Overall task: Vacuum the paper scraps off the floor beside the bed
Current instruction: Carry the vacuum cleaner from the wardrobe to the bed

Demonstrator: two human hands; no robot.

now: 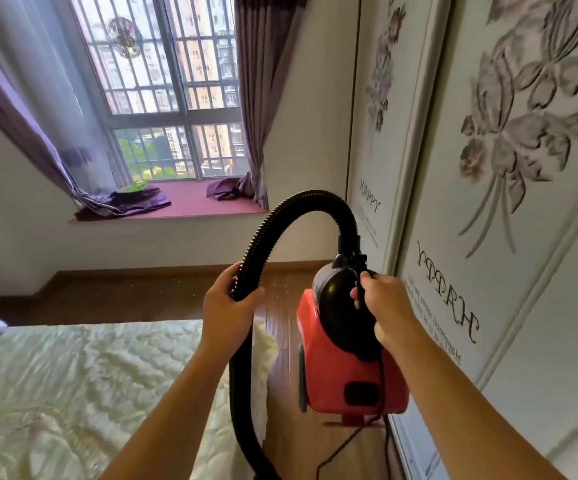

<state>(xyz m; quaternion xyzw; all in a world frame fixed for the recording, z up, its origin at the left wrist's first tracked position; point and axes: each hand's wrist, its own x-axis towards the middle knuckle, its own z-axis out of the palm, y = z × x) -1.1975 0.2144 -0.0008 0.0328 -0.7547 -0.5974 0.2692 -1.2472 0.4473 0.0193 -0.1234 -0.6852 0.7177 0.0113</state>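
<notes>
A red and black canister vacuum [349,368] hangs in the air between the bed and the wardrobe. My right hand [384,306] grips the black handle on its top. A black ribbed hose [301,202] arches up from the vacuum's front and curves down on the left. My left hand [228,306] is curled round that hose about midway. Small pale paper scraps [280,284] lie scattered on the wooden floor far ahead, below the window. The hose's nozzle end is out of view at the bottom.
The bed [73,393] with a pale quilted cover fills the lower left. A white wardrobe with flower reliefs [488,202] stands on the right. A narrow strip of wooden floor [287,327] runs between them. A black power cord [346,445] trails on the floor. A window seat [190,202] lies ahead.
</notes>
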